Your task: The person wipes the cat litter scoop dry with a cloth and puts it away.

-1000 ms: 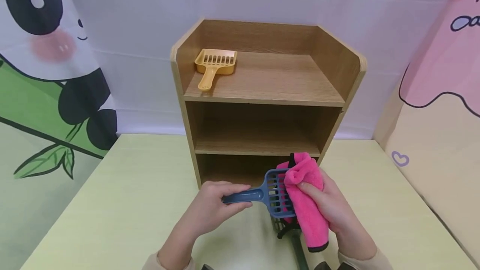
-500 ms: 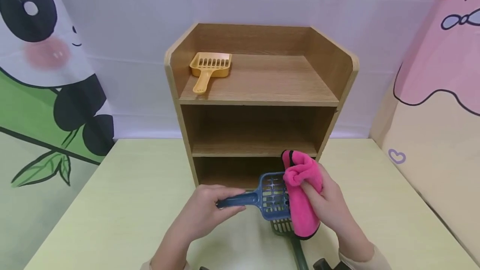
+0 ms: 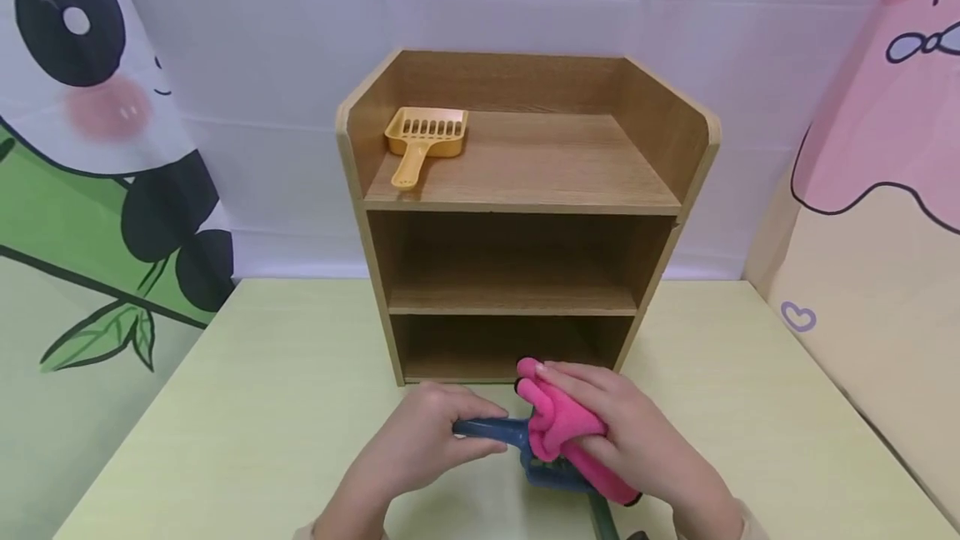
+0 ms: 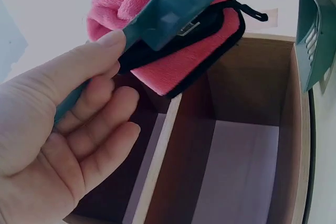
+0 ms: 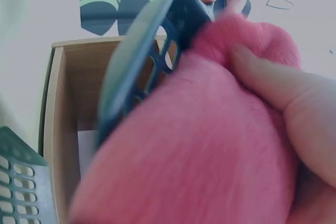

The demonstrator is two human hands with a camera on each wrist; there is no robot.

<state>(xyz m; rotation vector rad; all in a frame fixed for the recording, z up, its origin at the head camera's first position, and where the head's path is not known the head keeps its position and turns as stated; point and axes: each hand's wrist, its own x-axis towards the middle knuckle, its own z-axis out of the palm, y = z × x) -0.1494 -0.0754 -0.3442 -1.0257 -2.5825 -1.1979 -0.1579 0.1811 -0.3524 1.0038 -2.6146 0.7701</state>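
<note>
A blue slotted litter scoop point(image 3: 551, 477) is held up in front of the shelf. My left hand point(image 3: 420, 444) pinches its handle point(image 3: 491, 430) between thumb and fingers. A bunched pink cloth point(image 3: 558, 419) with black edging is gripped in my right hand point(image 3: 630, 432) and lies over the scoop's slotted head, covering much of it. In the left wrist view, the cloth point(image 4: 173, 72) shows behind the scoop point(image 4: 178, 9), a black loop hanging off its edge. The right wrist view has the cloth point(image 5: 194, 145) against the scoop's slots point(image 5: 157, 66).
A dark green slotted scoop point(image 5: 21, 187) lies on the table below the hands, its handle point(image 3: 602, 517) toward me. A yellow litter scoop point(image 3: 427, 132) rests at the left of the top shelf of a wooden shelf unit point(image 3: 525, 205). Printed cloth walls enclose the table point(image 3: 247, 407).
My right hand has turned over and moved left and down with the cloth, from the scoop's outer edge onto its head near the handle. The scoop has tipped and sunk slightly.
</note>
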